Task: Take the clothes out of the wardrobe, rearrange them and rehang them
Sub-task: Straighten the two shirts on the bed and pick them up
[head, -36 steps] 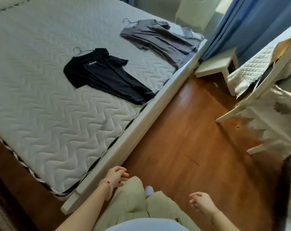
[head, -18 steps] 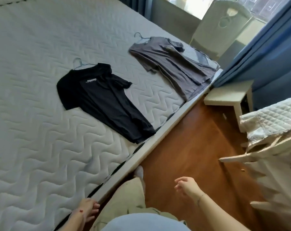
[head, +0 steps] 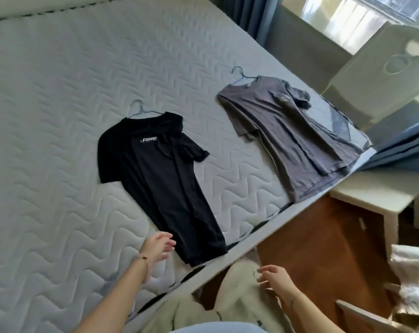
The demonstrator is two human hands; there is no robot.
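Pale grey quilted mattress beside a brown wooden floor.
A low white wooden stool stands on the floor just beside the mattress's edge, blue curtains hang behind it, and a cream-white panel with a ring cut-out stands by the bright window.

Perhaps "FRING", white, on black T-shirt
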